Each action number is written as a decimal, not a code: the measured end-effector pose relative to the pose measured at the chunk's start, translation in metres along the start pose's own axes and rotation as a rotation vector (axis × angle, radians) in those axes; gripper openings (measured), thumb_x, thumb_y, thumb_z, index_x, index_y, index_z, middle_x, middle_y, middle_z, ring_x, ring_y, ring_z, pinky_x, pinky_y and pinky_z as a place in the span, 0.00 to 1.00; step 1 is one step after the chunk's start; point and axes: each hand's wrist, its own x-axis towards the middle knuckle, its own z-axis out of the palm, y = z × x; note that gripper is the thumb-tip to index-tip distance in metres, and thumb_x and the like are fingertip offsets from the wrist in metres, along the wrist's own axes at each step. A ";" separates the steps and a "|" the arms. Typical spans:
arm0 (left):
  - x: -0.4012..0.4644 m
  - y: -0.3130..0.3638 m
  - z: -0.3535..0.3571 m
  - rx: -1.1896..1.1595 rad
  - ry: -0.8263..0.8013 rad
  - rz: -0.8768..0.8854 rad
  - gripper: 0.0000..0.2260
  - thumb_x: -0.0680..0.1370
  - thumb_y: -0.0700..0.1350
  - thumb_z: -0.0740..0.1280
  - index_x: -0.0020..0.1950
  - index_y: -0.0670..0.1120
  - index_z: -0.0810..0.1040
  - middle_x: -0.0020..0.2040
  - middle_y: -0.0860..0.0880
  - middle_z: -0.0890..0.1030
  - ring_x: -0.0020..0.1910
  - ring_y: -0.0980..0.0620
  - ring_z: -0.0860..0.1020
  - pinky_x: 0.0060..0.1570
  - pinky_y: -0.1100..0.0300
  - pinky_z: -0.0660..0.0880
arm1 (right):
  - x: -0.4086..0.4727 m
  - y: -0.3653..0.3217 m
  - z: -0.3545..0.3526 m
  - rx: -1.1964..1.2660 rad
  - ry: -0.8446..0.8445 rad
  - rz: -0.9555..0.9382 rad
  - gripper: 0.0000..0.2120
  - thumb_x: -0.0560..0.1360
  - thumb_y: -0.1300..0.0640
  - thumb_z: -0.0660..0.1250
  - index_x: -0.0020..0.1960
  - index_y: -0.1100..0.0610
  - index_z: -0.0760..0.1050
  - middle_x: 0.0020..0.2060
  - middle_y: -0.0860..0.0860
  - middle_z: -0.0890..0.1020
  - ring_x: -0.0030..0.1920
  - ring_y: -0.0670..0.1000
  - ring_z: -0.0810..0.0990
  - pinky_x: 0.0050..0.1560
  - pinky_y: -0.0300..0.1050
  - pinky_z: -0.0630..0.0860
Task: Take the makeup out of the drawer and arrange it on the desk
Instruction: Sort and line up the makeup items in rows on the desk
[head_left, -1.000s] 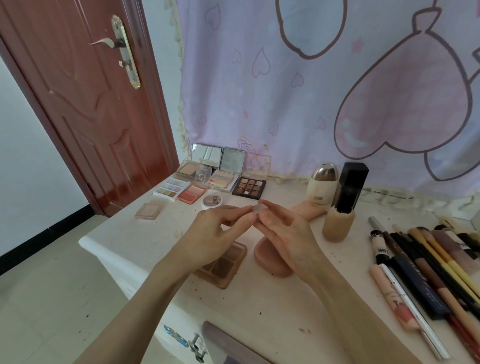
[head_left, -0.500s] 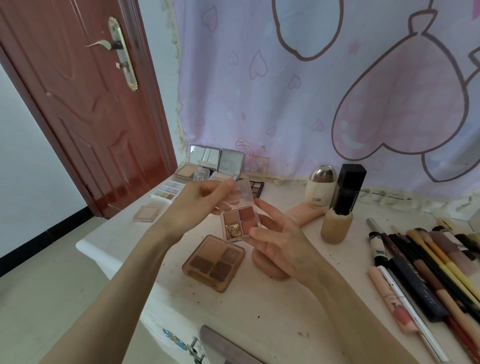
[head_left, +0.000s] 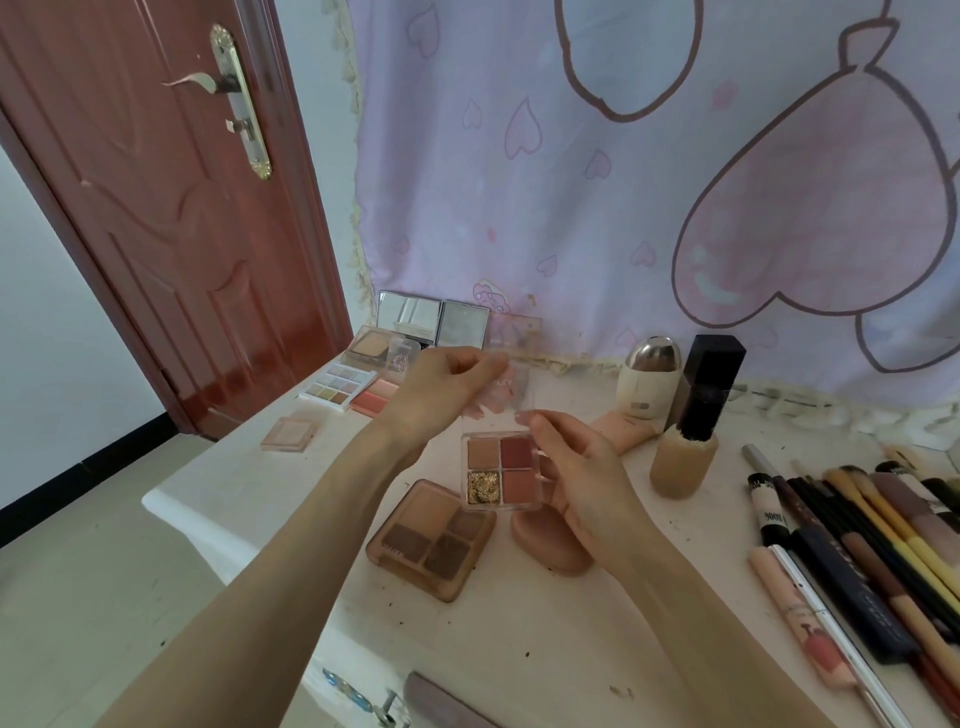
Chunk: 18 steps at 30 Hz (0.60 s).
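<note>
A small clear eyeshadow palette (head_left: 500, 470) with four pans, brown, two reds and gold glitter, is held open above the desk. My left hand (head_left: 441, 395) pinches the top of its transparent lid (head_left: 506, 395), which stands swung up. My right hand (head_left: 576, 478) grips the palette's base from the right side. Just below it a larger brown four-pan palette (head_left: 431, 538) lies flat on the white desk (head_left: 519, 649). A pink oval case (head_left: 545, 545) lies partly under my right hand.
Several open palettes and mirrored compacts (head_left: 410, 338) stand at the back left, and a pale square compact (head_left: 288, 434) lies alone. A foundation bottle with a black cap (head_left: 696, 426) and a cream jar (head_left: 649, 379) stand mid-right. Brushes and pencils (head_left: 857, 545) line the right side. A door (head_left: 156, 208) is left.
The small palette went from shut between my fingertips to open. My left hand has lifted the lid further up, and the base has come lower, showing all four pans.
</note>
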 end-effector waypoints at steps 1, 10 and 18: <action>0.000 0.000 0.001 -0.006 -0.008 0.000 0.12 0.79 0.48 0.62 0.39 0.46 0.81 0.29 0.56 0.80 0.29 0.63 0.74 0.31 0.72 0.70 | 0.001 0.000 0.000 -0.018 0.019 0.003 0.06 0.76 0.57 0.65 0.44 0.54 0.80 0.36 0.50 0.83 0.38 0.48 0.82 0.32 0.43 0.77; 0.004 -0.075 -0.030 0.823 0.183 0.060 0.16 0.79 0.46 0.61 0.66 0.43 0.73 0.65 0.44 0.73 0.66 0.45 0.68 0.64 0.59 0.60 | 0.015 -0.015 -0.013 -0.005 0.306 0.050 0.03 0.76 0.62 0.65 0.43 0.59 0.75 0.37 0.54 0.80 0.35 0.51 0.81 0.30 0.45 0.80; 0.007 -0.079 -0.026 0.869 0.050 0.056 0.14 0.77 0.45 0.64 0.61 0.42 0.76 0.56 0.42 0.77 0.58 0.43 0.72 0.57 0.58 0.65 | 0.027 -0.028 -0.012 -0.020 0.324 0.058 0.04 0.76 0.61 0.63 0.43 0.57 0.74 0.33 0.51 0.80 0.28 0.44 0.80 0.26 0.38 0.75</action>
